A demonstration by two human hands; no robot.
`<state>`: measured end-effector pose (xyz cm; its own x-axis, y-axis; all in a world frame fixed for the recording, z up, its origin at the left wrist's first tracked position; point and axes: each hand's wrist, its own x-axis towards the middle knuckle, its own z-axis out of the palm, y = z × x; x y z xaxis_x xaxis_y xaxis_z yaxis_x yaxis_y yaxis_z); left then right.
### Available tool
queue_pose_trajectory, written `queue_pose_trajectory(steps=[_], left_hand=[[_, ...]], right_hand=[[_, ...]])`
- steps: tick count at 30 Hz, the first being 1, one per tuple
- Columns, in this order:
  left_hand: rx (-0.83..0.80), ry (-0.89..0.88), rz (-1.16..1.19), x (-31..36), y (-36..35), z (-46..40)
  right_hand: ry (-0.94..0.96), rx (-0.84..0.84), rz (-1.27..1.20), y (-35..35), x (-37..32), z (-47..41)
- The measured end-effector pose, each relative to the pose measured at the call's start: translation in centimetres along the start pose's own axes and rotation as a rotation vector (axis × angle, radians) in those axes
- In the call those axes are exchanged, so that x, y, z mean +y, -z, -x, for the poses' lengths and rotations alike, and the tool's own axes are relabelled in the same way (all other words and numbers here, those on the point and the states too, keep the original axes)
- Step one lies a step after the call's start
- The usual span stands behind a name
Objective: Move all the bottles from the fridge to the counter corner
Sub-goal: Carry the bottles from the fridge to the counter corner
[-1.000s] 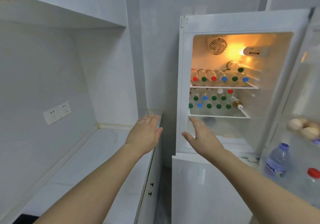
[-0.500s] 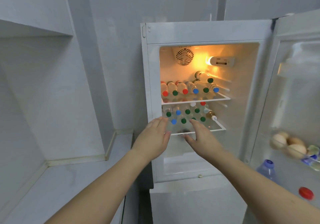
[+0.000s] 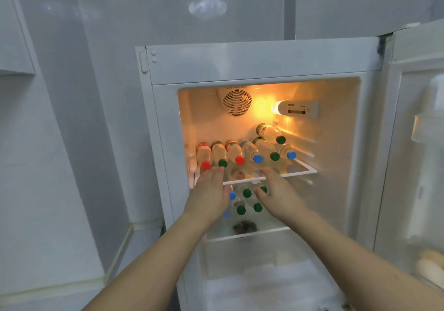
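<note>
Both hands (image 3: 242, 190) nearer fridge (image 3: 252, 68) now, at upper shelf (image 3: 300, 173) edge (fingers spread, empty).

A single wide-angle view from the person's head looks forward and slightly down, squarely into the open fridge (image 3: 264, 70) from close range. The lit compartment fills the centre, its open door (image 3: 418, 142) runs off the right edge, and a strip of surface (image 3: 60, 296) shows at lower left. Both forearms enter from the bottom edge, reaching away from the lens. Straight lines bow near the borders.
</note>
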<state>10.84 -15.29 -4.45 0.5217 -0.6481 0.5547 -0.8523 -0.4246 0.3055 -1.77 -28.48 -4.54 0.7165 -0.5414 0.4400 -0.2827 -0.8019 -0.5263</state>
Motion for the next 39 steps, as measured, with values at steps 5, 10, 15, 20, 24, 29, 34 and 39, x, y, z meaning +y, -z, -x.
queue_pose_trajectory(steps=[5, 10, 15, 20, 24, 29, 34, 39], left_hand=[[-0.01, 0.111, 0.009, -1.2, -3.2, -5.6], [0.021, 0.067, -0.016, -1.4, -5.5, -10.5], [0.012, -0.004, -0.094, -0.8, -8.5, -15.0], [-0.082, -0.016, -0.191, -1.2, -11.7, -16.8], [-0.104, 0.02, -0.307, -2.1, -13.3, -17.6], [-0.051, 0.114, -0.385, -3.3, -14.1, -19.0], [-0.064, 0.223, -0.454, -3.5, -14.5, -19.2], [-0.059, 0.24, -0.482, -3.0, -14.5, -19.1]], right_hand=[[0.019, 0.022, -0.014, -1.1, 2.8, -6.1], [-0.054, 0.157, -0.078, -1.0, 6.7, -12.5], [-0.138, 0.309, -0.163, -0.6, 10.7, -18.3], [-0.158, 0.281, -0.291, -1.3, 13.3, -21.9], [-0.249, 0.26, -0.266, -3.0, 14.7, -23.7], [-0.284, 0.372, -0.166, -4.3, 15.6, -24.5], [-0.262, 0.395, -0.192, -4.5, 16.3, -24.6], [-0.242, 0.428, -0.211, -4.9, 16.5, -24.7]])
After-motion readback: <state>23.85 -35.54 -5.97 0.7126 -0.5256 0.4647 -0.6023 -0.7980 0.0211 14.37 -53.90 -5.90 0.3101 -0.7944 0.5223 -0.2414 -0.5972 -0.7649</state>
